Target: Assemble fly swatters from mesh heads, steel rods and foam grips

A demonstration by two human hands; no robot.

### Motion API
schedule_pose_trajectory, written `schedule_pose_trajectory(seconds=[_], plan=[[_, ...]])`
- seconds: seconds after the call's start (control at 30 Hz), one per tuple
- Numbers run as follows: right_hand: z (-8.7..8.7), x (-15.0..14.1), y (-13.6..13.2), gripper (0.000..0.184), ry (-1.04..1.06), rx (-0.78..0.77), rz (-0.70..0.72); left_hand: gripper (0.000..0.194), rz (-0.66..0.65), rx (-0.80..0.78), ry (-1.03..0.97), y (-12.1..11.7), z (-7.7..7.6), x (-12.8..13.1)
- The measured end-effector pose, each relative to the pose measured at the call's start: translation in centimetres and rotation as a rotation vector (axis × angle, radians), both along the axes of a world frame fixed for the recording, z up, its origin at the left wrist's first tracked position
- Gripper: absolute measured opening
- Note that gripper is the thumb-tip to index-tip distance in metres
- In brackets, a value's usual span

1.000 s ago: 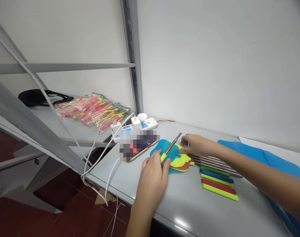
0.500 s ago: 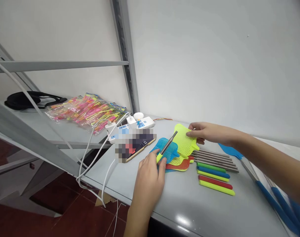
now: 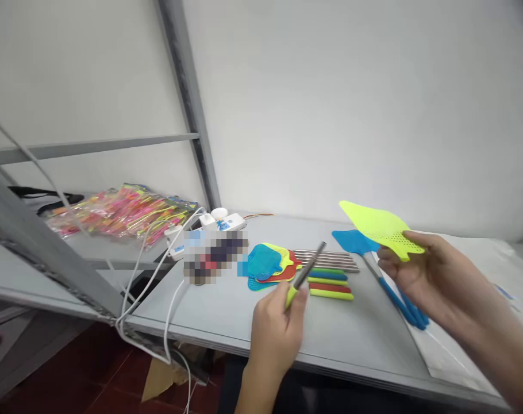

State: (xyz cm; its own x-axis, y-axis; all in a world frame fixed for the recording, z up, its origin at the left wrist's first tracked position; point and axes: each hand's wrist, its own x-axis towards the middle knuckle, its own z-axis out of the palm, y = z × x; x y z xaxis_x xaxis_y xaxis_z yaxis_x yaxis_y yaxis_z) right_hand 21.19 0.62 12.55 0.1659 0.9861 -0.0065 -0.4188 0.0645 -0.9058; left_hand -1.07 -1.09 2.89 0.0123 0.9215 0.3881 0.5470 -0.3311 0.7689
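Right of centre in the frame, our right hand [image 3: 434,276] holds a bright yellow perforated fly-swatter head [image 3: 371,224] above the grey tabletop [image 3: 356,333], thumb and fingers pinched on its holed part near the short neck [image 3: 404,251]. At lower centre, our left hand [image 3: 274,328] has its fingers wrapped around the yellow grip [image 3: 291,298] of a metal rod [image 3: 308,269], whose bare end points up and to the right.

We judge the swatter head to be light, thin plastic, bendy across its broad blade and firmer at the neck; the neck, or the edge close beside it, looks the best place to take hold. The rod looks stiff and perhaps slick, so we favour its grip, which probably gives more friction. Neither seems fragile, though the blade might crease.

At centre lie a stack of blue, yellow and red swatter heads [image 3: 264,261], several metal rods [image 3: 330,260] and coloured grip sleeves [image 3: 330,287]. Farther right, a blue fly swatter [image 3: 352,240] rests on the tabletop.
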Motion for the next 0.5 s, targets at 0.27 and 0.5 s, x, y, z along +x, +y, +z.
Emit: schedule_pose_trajectory(seconds=[0.27,0.5], plan=[[-2.0,1.1,-3.8,0.038,-0.052,0.220,-0.402,0.032,-0.381,-0.149,-0.001,-2.5,2.0,3.0],[-3.6,0.9,-4.8,0.030,-0.144,0.263,-0.413,0.035,-0.406,-0.215,-0.014,-3.4,1.6,4.1]])
